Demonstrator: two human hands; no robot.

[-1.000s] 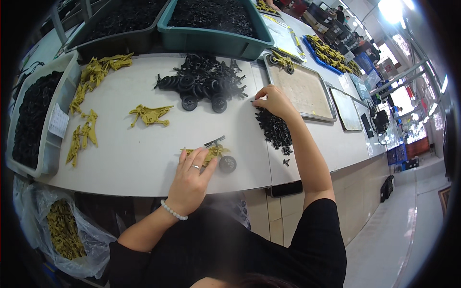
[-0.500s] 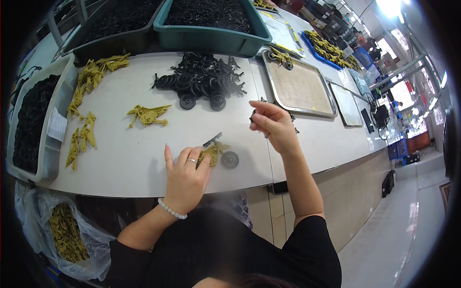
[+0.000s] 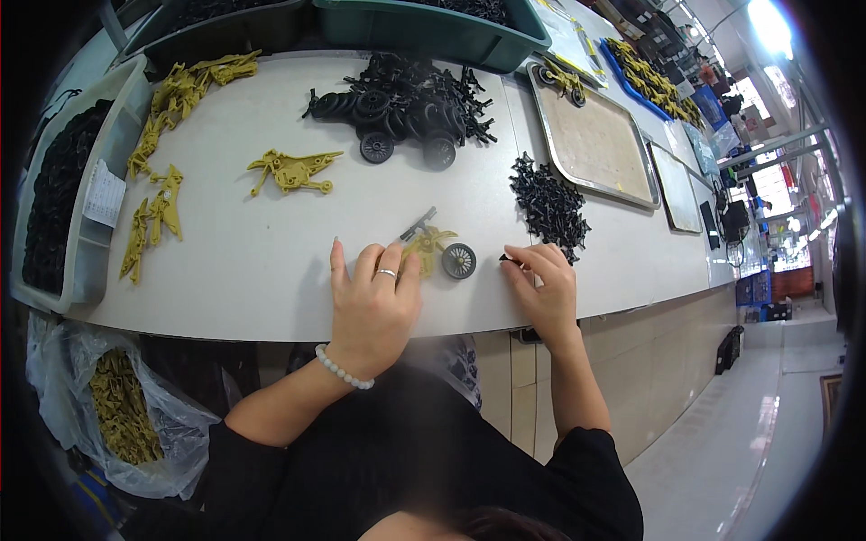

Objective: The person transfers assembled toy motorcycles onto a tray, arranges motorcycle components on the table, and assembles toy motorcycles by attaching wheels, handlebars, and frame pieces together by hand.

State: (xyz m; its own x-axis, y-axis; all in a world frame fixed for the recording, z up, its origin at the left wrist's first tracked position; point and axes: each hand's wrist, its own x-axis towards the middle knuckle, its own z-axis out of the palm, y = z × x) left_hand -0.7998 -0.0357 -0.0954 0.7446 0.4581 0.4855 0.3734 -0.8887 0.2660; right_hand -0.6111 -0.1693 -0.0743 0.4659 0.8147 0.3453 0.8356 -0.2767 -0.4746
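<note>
right fingers: pinching a small black part [image 3: 505,259], tips closed on it, just off the wheel side of the assembly. A second ago the right hand [image 3: 544,287] was out at the black small-parts pile [image 3: 550,206]; half a second ago in mid-air coming back. Now down at the front edge of the tabletop [image 3: 271,270].
left fingers: pressed together and laid flat, tips on the yellow frame [image 3: 426,245], pinning it down. The left hand [image 3: 374,302] has barely shifted across the three frames; ring and bead bracelet visible.
assembly: yellow frame with one black wheel [image 3: 458,261] fitted and a dark grey rod [image 3: 417,224] sticking out toward the far edge. Sits near the front edge, middle of the tabletop, between the two hands. Position unchanged.
change read: pick is done and the part is at the work spot; my read is a fit-up onto the frame by the wheel. Can't tell the part's exact shape, too small.
black pile: right of the assembly, toward the metal tray [image 3: 591,140]; looks about the same since the pick.
wheel heap: black wheels and axles [image 3: 406,104] at the far edge, middle.
spare frames: one loose yellow frame [image 3: 293,169] left of centre, more along the left edge [image 3: 153,212].
bins: grey bin of black parts [image 3: 86,243] off the left edge, teal crate [image 3: 433,27] at the far edge.
below: clear bag of yellow parts [image 3: 117,415] under the left corner.
</note>
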